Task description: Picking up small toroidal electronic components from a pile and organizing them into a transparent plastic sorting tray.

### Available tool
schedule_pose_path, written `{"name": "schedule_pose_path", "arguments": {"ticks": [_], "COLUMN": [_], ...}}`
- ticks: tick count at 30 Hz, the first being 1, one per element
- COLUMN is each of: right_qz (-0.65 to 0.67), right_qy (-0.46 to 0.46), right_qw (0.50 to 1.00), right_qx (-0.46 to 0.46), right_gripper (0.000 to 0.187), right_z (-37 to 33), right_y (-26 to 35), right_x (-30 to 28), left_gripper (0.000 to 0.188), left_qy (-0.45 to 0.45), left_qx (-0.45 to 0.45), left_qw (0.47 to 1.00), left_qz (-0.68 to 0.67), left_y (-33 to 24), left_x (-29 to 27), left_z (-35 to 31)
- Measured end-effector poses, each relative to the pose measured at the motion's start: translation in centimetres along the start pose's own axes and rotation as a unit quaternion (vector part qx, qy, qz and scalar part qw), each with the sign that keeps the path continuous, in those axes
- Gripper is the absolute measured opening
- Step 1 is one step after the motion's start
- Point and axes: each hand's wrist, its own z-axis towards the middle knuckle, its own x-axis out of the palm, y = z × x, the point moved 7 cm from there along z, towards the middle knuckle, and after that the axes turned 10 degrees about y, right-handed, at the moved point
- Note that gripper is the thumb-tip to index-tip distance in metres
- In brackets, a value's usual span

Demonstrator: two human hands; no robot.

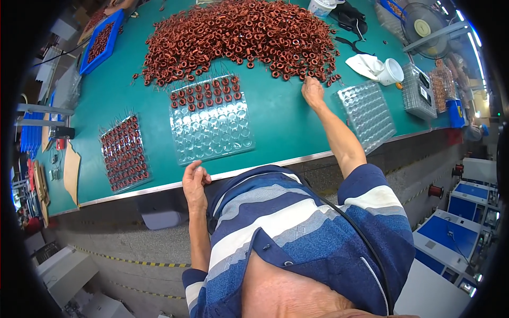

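Note:
A broad heap of small red-brown ring-shaped coils with wire leads [238, 37] covers the far middle of the table. At its lower right edge is my right hand [313, 93], fingers drawn together against the coils; what they hold is hidden. In front of me lies a clear plastic blister tray [212, 135], its far rows filled with coils and its near pockets bare. Just off that tray's near edge, my left hand [195, 183] hangs by the table edge, loosely curled, thumb and fingers apart, holding nothing visible. A second clear tray [125, 153], full of coils, sits to the left.
Bare clear trays [367, 114] are stacked at the right. Beyond stand a white cup [391, 72], a white cloth [365, 66], a clear box [419, 93] and a fan [424, 32]. A blue bin of coils [101, 42] is at the far left, with brown cardboard [71, 175] nearer.

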Motion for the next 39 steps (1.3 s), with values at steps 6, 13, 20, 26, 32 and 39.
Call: {"name": "schedule_pose_path", "arguments": {"ticks": [6, 13, 20, 26, 32, 39], "right_qz": [0.274, 0.480, 0.651, 0.643, 0.242, 0.168], "right_qy": [0.050, 0.134, 0.371, 0.473, 0.063, 0.025], "right_qw": [0.953, 0.864, 0.662, 0.602, 0.875, 0.843], "right_qx": [0.116, 0.076, 0.015, -0.024, -0.415, -0.510], "right_gripper": [0.020, 0.021, 0.011, 0.018, 0.051, 0.026], "right_z": [1.2, -3.3, -10.6, -14.3, -16.7, -18.7], "right_y": [-5.2, 1.0, 14.2, 18.7, 20.9, 22.8], "right_x": [0.4, -5.4, -8.8, -8.9, -15.8, -15.5], "left_gripper": [0.024, 0.025, 0.044, 0.033, 0.025, 0.024], "left_qy": [-0.004, 0.055, 0.213, 0.328, 0.284, 0.328], "left_qx": [-0.016, -0.005, 0.076, 0.104, -0.020, -0.099], "left_qw": [1.000, 0.996, 0.961, 0.935, 0.957, 0.931], "left_qz": [0.009, 0.068, 0.162, 0.084, -0.058, -0.129], "left_y": [0.7, -1.2, -5.6, -5.4, -2.7, -2.1], "left_x": [-0.7, 1.1, 11.4, 17.2, 16.0, 17.2], "left_z": [-0.6, 0.9, 5.0, 5.8, 5.6, 3.2]}}
